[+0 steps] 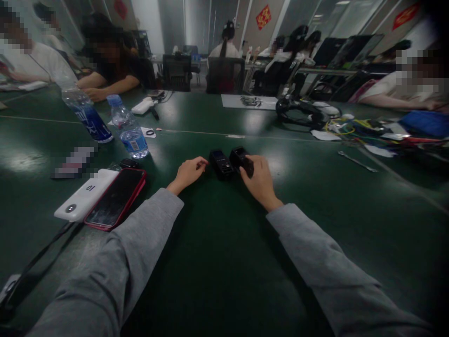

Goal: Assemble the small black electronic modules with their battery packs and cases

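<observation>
Two small black box-shaped devices stand side by side on the dark green table. The left black device (220,163) has a small screen and light markings on its upper face. My right hand (260,180) grips the right black device (240,154), thumb on its near left side and fingers over its right side, hiding part of it. Just left of the left device, my left hand (190,173) is loosely closed, its fingers curled with nothing visible in them. Its fingertips are close to that device; I cannot tell whether they touch.
Left of my hands are a red-cased phone (117,196), a white power bank (86,194), a small water bottle (129,128) and a larger bottle (87,112). On the right lie a wrench (358,161) and tangled cables (351,125). Other people sit around the table and behind it.
</observation>
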`<act>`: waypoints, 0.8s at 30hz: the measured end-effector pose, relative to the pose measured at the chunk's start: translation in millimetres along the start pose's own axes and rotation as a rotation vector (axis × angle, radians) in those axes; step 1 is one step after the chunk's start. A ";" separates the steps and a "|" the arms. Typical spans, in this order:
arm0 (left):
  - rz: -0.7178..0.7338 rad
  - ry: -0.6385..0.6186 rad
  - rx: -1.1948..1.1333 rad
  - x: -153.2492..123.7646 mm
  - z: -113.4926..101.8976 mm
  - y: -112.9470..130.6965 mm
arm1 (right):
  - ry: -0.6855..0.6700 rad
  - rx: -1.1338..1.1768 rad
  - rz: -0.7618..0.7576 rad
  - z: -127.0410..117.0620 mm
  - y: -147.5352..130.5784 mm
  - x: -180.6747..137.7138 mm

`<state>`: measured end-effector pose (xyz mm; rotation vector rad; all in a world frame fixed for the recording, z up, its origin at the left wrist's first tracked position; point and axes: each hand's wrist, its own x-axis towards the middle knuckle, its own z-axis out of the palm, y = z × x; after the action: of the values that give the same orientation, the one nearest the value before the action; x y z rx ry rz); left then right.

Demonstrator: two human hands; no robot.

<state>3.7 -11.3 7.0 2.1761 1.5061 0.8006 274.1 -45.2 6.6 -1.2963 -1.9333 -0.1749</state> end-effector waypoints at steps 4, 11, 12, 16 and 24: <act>0.002 -0.001 0.000 0.0 -0.6 0.3 | -0.013 0.007 0.001 -0.2 -0.3 0.2; -0.002 -0.001 0.000 0.3 0.5 -1.1 | -0.068 0.036 -0.009 3.6 4.3 -0.8; -0.002 0.001 0.000 0.3 0.7 -1.3 | -0.073 0.041 -0.009 4.1 5.0 -1.0; 0.001 -0.001 -0.003 0.1 0.6 -1.1 | -0.083 0.050 -0.007 4.2 5.5 -1.3; -0.002 -0.013 0.001 0.1 -1.6 0.4 | -0.092 0.044 -0.002 3.0 3.1 -0.6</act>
<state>3.0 -11.3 8.5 2.1756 1.5025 0.7834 275.2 -42.7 3.2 -1.2936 -2.0043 -0.0743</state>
